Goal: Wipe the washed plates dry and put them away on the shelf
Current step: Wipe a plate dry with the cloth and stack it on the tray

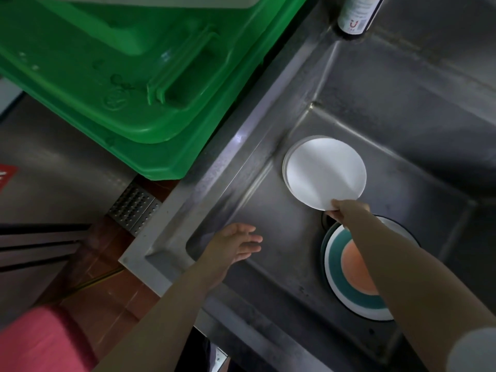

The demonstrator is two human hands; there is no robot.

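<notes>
The steel sink (268,183) contained a white plate (324,171), tilted over a second white plate's rim (285,167) showing at its left edge, and, nearer, a stack topped by a plate with teal ring and orange centre (346,288). A green plastic crate (120,84) stood on the bench at far left; what it held could not be determined. A dark bottle (357,14) stood at the sink's far corner. The right hand (346,210) pinched the white plate's near edge, fingers curled on it. The left hand (236,245) hovered over the sink's left side, fingers extended and relaxed, holding nothing, apart from the plates.
</notes>
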